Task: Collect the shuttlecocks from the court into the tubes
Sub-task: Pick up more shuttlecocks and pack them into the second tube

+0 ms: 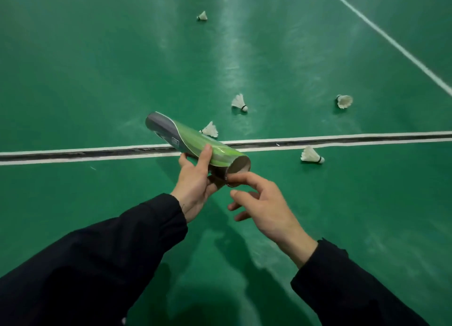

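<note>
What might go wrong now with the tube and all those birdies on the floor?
1. The left hand grips the green and grey cardboard tube tilted, open end lower; anything inside might slide out.
2. The right hand holds nothing at the tube's mouth, so it could bump the tube.
3. Five white feathered shuttlecocks lie on the green court floor; the one beyond the tube is partly hidden and easy to step on.
</note>
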